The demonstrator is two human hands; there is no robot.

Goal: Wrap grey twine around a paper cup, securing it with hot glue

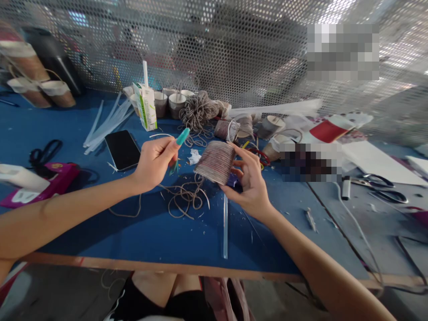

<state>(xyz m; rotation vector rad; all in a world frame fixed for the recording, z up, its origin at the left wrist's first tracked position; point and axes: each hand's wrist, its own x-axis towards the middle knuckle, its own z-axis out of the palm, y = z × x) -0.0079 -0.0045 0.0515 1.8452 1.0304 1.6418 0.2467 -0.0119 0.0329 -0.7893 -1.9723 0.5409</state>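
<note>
Our two forearms (304,249) reach over one table (100,236); our right hand (250,185) clamps one roll (216,161), our left hand (154,162), fingertips together, beside one phone (123,149).

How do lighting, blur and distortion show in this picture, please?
Head view: mesh panel streaked, with glare, at upper right; head view: cups at far left smeared, leaning outward; head view: cord-wrapped piece clearer; head view: soft shadows across blue tabletop.

No text, number or brand is coming out legible. White-and-green boxy drink carton (146,107) is showing green print down its side, blur keeping characters unreadable.
</note>
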